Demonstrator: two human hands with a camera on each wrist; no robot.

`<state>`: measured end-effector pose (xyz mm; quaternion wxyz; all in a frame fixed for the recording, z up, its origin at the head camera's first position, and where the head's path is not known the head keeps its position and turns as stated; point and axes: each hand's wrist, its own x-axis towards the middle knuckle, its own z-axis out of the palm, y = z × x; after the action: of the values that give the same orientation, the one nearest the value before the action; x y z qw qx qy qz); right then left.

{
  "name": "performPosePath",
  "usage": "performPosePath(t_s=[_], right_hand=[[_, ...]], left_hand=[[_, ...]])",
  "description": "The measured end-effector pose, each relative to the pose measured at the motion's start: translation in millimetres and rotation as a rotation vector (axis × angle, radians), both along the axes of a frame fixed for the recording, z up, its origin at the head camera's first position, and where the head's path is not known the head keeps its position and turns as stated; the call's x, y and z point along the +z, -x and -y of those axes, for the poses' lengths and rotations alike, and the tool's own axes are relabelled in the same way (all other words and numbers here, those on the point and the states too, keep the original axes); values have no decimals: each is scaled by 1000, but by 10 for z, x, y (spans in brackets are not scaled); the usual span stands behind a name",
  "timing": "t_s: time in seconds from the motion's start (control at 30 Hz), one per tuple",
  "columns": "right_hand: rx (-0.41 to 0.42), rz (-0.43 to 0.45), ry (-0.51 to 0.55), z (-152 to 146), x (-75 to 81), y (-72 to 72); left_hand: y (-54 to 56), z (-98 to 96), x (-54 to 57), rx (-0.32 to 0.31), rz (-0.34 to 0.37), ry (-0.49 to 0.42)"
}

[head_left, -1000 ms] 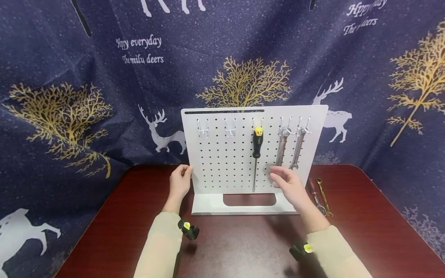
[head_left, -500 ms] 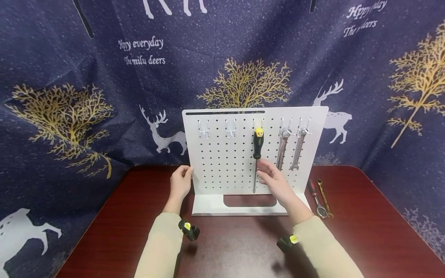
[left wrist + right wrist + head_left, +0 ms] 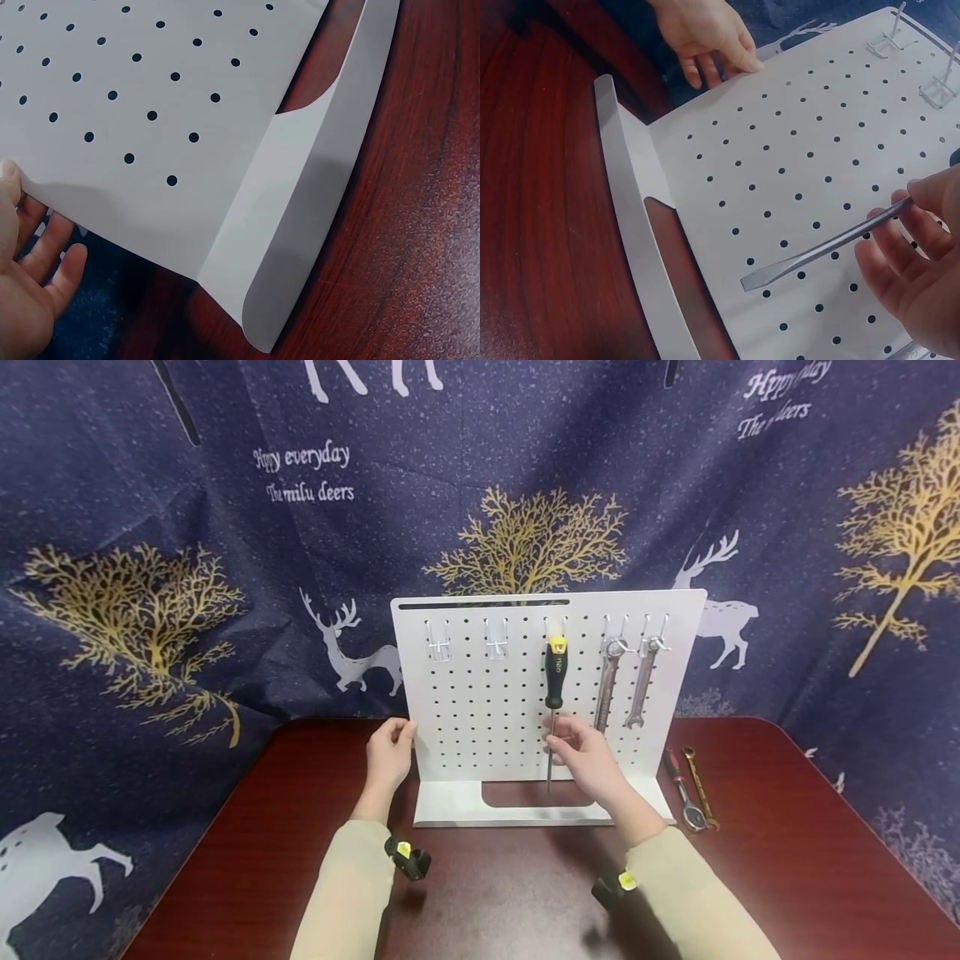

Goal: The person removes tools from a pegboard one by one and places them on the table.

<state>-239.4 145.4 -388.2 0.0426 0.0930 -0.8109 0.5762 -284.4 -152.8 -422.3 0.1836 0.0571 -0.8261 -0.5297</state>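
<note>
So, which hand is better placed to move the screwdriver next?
Probably the right hand: it pinches the screwdriver by its shaft, while the left hand is holding the pegboard at its side edge.

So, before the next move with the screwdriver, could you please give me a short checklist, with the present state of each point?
1. Left hand holding the pegboard at its side edge: ok.
2. Right hand pinching the screwdriver by its shaft: ok.
3. Screwdriver free of its hook: cannot tell.
4. Both wrenches hanging beside it: ok.
5. Pegboard's base standing on the table: ok.
</note>
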Motion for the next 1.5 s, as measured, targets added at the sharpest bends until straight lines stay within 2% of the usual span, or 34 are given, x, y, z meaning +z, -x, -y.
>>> performPosePath(t_s=[0.33,0.6,0.93,1.2,1.5], right_hand=[[65,-45,-16,-4,-97,-81],[74,-106,-47,-57,-113,-178],[127,-21,2,-125,-114,-350],[214,-52,60,-142,-77,-459],[221,-87,83,-181,-73,-506]], left_hand=[[-16,6,13,1,4,12],[-8,-6,10,-2,-3,18],[-6,4,17,-3,-17,25],[-11,7,2,-3,-11,22],[-6,5,0,0,-22,26]])
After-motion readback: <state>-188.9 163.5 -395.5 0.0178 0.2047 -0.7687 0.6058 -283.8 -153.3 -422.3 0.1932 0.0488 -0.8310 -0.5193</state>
